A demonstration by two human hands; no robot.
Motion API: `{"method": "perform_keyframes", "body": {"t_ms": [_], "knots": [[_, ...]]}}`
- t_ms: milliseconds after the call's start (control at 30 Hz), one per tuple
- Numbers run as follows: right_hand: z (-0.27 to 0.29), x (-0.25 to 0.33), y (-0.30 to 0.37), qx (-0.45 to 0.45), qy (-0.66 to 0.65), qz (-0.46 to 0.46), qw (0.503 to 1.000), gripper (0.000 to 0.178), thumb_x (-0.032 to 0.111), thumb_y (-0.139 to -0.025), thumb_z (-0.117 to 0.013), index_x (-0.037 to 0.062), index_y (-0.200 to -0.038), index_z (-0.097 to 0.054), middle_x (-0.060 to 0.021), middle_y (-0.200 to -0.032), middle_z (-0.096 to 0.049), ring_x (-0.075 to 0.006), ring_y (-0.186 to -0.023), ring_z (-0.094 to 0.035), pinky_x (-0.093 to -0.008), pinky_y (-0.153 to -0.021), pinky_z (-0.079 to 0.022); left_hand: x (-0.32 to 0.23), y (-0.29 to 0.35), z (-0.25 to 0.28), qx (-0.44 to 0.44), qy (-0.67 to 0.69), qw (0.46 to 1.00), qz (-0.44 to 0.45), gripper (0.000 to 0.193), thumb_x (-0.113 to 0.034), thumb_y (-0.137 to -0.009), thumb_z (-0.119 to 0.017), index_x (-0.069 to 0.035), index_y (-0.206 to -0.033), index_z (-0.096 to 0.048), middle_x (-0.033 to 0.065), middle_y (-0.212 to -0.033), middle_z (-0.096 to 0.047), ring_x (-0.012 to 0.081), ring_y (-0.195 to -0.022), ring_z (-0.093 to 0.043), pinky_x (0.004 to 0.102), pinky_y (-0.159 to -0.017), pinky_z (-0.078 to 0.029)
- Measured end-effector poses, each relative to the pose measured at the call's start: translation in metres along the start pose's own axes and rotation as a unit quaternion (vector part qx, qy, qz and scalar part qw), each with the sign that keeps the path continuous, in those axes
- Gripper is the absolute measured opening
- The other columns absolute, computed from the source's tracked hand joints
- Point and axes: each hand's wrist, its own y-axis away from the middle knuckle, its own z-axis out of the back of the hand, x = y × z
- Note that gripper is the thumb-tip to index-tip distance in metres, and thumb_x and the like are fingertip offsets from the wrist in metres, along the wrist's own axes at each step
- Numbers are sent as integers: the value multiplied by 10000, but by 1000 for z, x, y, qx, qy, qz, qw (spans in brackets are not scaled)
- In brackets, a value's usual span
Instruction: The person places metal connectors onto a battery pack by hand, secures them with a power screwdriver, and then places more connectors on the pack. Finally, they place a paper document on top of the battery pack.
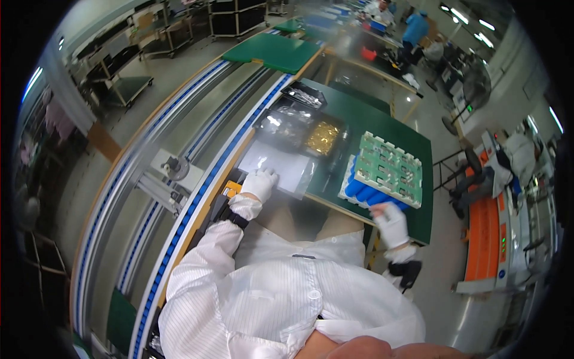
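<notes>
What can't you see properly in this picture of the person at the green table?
- Head view: left hand on a clear plastic bag; glare hides the bag's contents.
- Right hand at the blue cell pack; a green board covers its top.
- Gold parts in a tray: too small to identify.

- Left hand (259, 184) and right hand (391, 222): white cloth gloves, matt.
- Clear bag (281, 164): glossy plastic film.
- Blue cells (365, 190): smooth, shiny wrap.
- Green table mat (412, 140): matt.
</notes>
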Motion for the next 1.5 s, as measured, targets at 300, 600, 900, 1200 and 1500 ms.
{"method": "perform_keyframes", "body": {"t_ms": [300, 600, 900, 1200, 1500], "knots": [[-112, -23, 65, 182, 71, 8, 981, 174, 172, -811, -639, 63, -941, -679, -126, -863, -638, -278, -834, -622, -338, -752, -491, 11, 1, -22, 13, 103, 992, 78, 203, -123, -772, -572, -153, -941, -682, 85, -923, -661, 280, -892, -628, 377, -784, -496], [-115, -20, 59, 162, 27, -36, 986, 173, 178, -857, -595, 71, -962, -680, -117, -951, -656, -272, -889, -623, -329, -791, -483, 9, 6, -6, -122, 240, 953, 140, 173, -90, -750, -579, -117, -890, -676, 158, -860, -643, 344, -850, -610, 414, -749, -478], [-116, -26, 63, 150, -8, -78, 986, 179, 175, -896, -567, 63, -990, -671, -86, -950, -656, -211, -887, -607, -302, -809, -459, 12, 1, -30, -113, 122, 978, 125, 149, -116, -752, -574, -141, -849, -684, 130, -812, -650, 310, -824, -628, 405, -745, -487], [-117, -22, 70, 135, -39, -72, 987, 208, 189, -909, -559, 47, -1019, -664, -80, -924, -656, -194, -834, -614, -286, -743, -476, 0, 13, -13, -176, 152, 965, 121, 157, -71, -726, -570, -130, -829, -673, 130, -792, -645, 319, -794, -619, 418, -732, -480], [-88, -44, 40, 167, -529, -261, 790, 438, 350, -956, -439, 0, -1198, -541, -106, -997, -628, -173, -747, -587, -270, -680, -477, -99, 62, 48, -226, 149, 945, -183, 156, -169, -760, -564, -152, -908, -609, 17, -933, -620, 202, -913, -594, 349, -813, -461]]}}
